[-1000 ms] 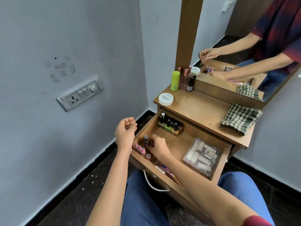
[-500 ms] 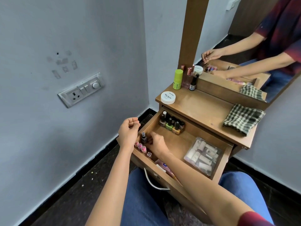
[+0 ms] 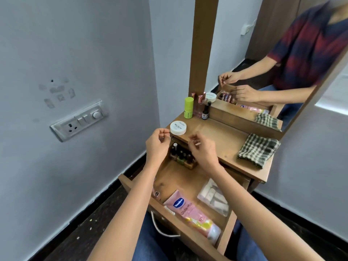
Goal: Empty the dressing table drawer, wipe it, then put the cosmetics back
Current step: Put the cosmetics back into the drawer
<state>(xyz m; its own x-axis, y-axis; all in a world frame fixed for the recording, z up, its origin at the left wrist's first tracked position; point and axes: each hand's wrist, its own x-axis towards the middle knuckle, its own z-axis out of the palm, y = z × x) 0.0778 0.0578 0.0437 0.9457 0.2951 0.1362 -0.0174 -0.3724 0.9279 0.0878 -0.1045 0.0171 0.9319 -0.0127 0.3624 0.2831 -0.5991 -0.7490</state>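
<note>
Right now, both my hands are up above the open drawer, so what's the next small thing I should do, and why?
Probably reach the right hand to the tabletop for the white jar and set it in the drawer. The nail polish bottles, pink lotion tube and clear pouch already lie inside, while the jar, green stick and small bottles stand outside. The left hand looks curled; contents unclear.

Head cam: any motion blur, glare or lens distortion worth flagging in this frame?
Head view: right hand smeared at the fingertips, left hand sharper; the mirror reflection of the shirt is blurred too. Wide-angle bowing shows on the mirror frame and wall edges. Lighting soft and even, no harsh glare; the pink tube label stays readable.
</note>
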